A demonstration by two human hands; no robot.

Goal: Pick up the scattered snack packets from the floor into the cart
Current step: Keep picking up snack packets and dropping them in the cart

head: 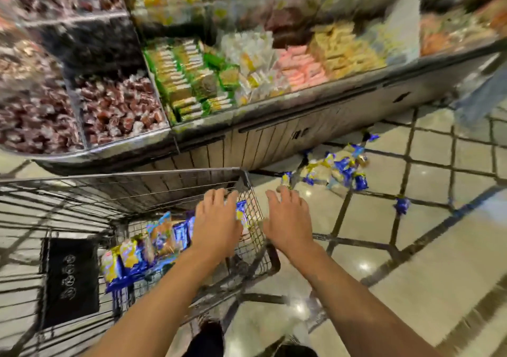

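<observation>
A wire shopping cart (175, 174) stands at the lower left. Several blue and yellow snack packets (142, 252) lie in it. My left hand (218, 225) hovers over the cart's right side, fingers spread, holding nothing. My right hand (288, 219) is just outside the cart's right wall, palm down and open. A pile of blue and yellow packets (336, 168) lies on the tiled floor beyond my right hand, at the foot of the display counter. A single blue packet (402, 205) lies apart to the right, and another (371, 137) sits farther back.
A long display counter (274, 134) with bins of wrapped sweets and snack bars runs across the top. A black panel (71, 282) sits on the cart's left part. Another person's leg in jeans (478, 101) is at the right edge. My feet (208, 340) are at the bottom.
</observation>
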